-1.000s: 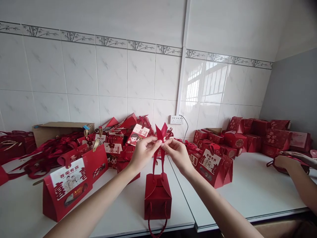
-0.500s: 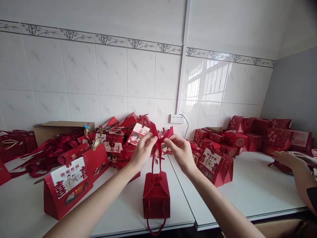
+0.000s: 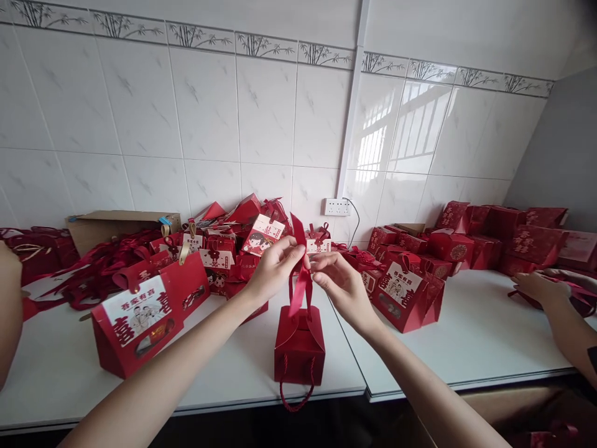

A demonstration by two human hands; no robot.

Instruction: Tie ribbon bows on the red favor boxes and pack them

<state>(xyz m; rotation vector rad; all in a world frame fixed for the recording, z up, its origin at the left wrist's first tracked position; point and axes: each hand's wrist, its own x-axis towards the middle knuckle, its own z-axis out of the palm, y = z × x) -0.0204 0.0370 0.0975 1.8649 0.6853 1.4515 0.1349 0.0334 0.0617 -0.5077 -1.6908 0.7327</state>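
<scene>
A small red gift box (image 3: 300, 348) stands upright near the table's front edge, its twisted cord handle hanging down in front. Red ribbon (image 3: 301, 289) rises from its top. My left hand (image 3: 278, 261) pinches the ribbon between thumb and fingers, one end sticking up above. Close on the ribbon's right side is my right hand (image 3: 338, 283), thumb and fingers apart, with nothing clearly held.
Red boxes with white labels (image 3: 140, 317) stand at left, and similar ones (image 3: 403, 295) at right. Behind are piled boxes, loose ribbons and a cardboard box (image 3: 124, 221). Another person's hands (image 3: 541, 289) work at far right; an arm (image 3: 9, 305) shows at far left.
My right hand has opened away from the ribbon, whose end now hangs down beside it. The view has tilted down, and another person's arm has appeared at far left.
</scene>
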